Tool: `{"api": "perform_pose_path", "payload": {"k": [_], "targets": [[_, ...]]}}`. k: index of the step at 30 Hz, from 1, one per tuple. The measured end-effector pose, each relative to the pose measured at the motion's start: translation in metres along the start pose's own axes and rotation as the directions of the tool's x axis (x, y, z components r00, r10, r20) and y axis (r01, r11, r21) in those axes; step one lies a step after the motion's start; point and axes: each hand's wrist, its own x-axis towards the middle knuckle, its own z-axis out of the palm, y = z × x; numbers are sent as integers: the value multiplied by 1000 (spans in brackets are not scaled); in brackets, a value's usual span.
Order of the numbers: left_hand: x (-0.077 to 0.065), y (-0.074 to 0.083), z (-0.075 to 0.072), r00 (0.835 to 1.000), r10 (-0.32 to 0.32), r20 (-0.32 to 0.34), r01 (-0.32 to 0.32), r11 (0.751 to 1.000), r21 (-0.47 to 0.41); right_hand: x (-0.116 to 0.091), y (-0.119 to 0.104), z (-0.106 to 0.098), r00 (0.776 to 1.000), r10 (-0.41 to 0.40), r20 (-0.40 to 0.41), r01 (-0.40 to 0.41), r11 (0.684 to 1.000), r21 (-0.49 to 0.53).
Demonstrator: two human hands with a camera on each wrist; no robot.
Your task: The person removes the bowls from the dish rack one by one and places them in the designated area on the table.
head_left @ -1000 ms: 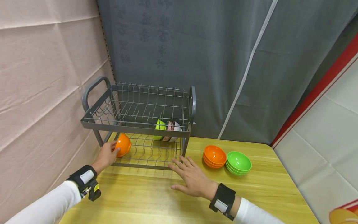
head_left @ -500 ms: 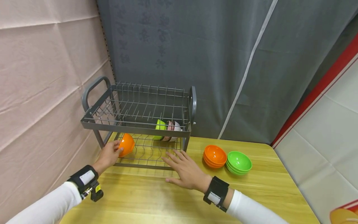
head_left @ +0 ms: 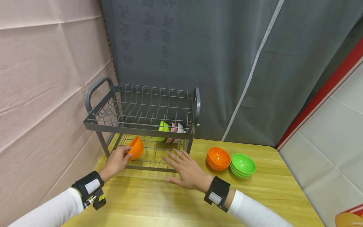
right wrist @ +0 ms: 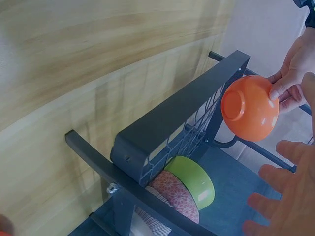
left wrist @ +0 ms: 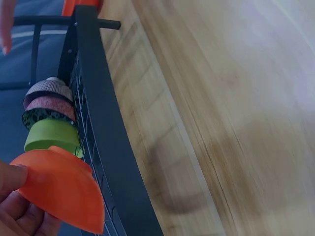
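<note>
An orange bowl (head_left: 136,148) stands tilted on its side over the left part of the rack's lower tier. My left hand (head_left: 117,160) pinches its rim between thumb and fingers, as the left wrist view also shows on the bowl (left wrist: 64,184). My right hand (head_left: 187,170) hovers with spread fingers near the rack's front right corner and holds nothing. On the lower tier's right side a green bowl (right wrist: 192,179), a pink patterned bowl (right wrist: 176,194) and a striped bowl (right wrist: 152,216) stand on edge, nested close together.
The two-tier dark metal dish rack (head_left: 139,130) stands by the left wall. Right of it on the wooden table (head_left: 158,201) are a stack of orange bowls (head_left: 218,157) and a stack of green bowls (head_left: 242,164), side by side. A grey curtain (head_left: 221,63) hangs behind.
My left hand has moved the orange bowl to the right along the lower tier, toward the standing bowls. My right hand has shifted slightly left and up, its fingers still spread.
</note>
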Motion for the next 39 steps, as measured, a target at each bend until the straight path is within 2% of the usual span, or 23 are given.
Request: {"api": "perform_pose_path", "payload": {"k": [6,13,18,23,26,31,35,39], "targets": [[-6,7,3,996,85,-4,-84,990,109,5,-1,-4,1000,-16,-10,16,1000,-18],[-13,14,8,979,204,21,-204,959,196,10,-3,-7,1000,-16,-9,16,999,-39],[-18,20,11,961,274,50,-277,926,256,12,-4,-9,1000,-27,-15,26,999,-33],[-23,25,13,933,347,90,-357,876,323,14,-7,-12,999,-39,-30,39,999,-12],[-25,27,14,906,405,121,-420,835,354,15,-9,-15,999,-42,-30,42,999,8],[-29,31,15,844,508,173,-531,742,409,18,-13,-13,996,-79,-40,79,997,-9],[-32,34,16,800,566,197,-592,693,412,20,-16,-11,993,-111,-32,111,994,7],[-35,35,17,742,642,193,-657,639,399,21,-19,-9,988,-153,-18,153,988,24]]}}
